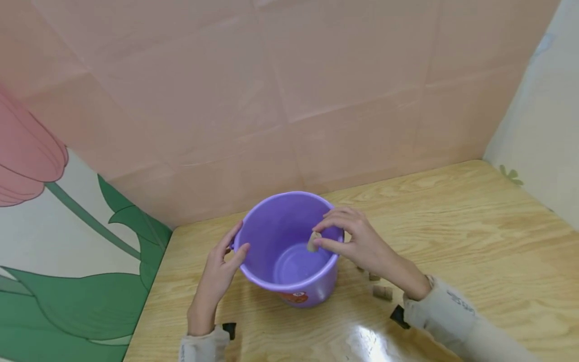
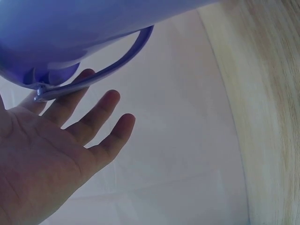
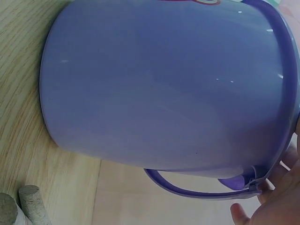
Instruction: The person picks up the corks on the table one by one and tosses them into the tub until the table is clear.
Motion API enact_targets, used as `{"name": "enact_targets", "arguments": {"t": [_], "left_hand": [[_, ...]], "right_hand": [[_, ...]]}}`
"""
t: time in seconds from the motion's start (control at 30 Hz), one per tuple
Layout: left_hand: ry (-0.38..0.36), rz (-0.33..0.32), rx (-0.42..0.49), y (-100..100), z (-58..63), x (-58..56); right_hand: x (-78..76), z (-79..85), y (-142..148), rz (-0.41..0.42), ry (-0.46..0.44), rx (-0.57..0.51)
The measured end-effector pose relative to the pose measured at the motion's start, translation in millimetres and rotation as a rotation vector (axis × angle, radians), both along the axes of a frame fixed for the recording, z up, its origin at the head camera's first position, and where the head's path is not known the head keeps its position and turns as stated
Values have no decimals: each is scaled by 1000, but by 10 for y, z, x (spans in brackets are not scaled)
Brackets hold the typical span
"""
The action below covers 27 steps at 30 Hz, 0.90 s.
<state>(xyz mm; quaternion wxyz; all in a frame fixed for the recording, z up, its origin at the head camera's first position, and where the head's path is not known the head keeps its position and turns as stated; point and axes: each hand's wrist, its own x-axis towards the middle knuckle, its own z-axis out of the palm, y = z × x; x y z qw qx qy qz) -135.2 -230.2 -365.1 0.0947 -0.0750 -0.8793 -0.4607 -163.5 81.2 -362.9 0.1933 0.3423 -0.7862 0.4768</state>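
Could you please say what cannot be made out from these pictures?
Head: print on the red label of the bucket, too small to read.
Head: a small cylinder, partly hidden by the right forearm.
Left wrist: bucket cut off by top edge.
Right wrist: bucket's inside, hidden by its wall.

There's a way down into the purple bucket (image 1: 323, 286) between the left hand (image 1: 216, 276) and the pinched cork (image 1: 312, 243)! The right hand (image 1: 355, 237) blocks the rim's right; loose corks (image 1: 382, 292) obstruct the tabletop (image 1: 475, 241) there.
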Motion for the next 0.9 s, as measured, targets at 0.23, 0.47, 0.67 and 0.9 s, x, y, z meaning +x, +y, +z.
{"name": "enact_targets", "arguments": {"t": [0.23, 0.47, 0.67, 0.9], "left_hand": [[-4, -9, -3, -10, -5, 6], [-2, -7, 5, -10, -18, -2], [5, -4, 4, -11, -31, -6], [18, -2, 3, -11, -26, -2]], "right_hand": [[20, -21, 0, -41, -5, 15], [3, -24, -4, -23, 35, -2], [2, -44, 43, -48, 130, -4], [-19, -34, 193, -88, 150, -37]]}}
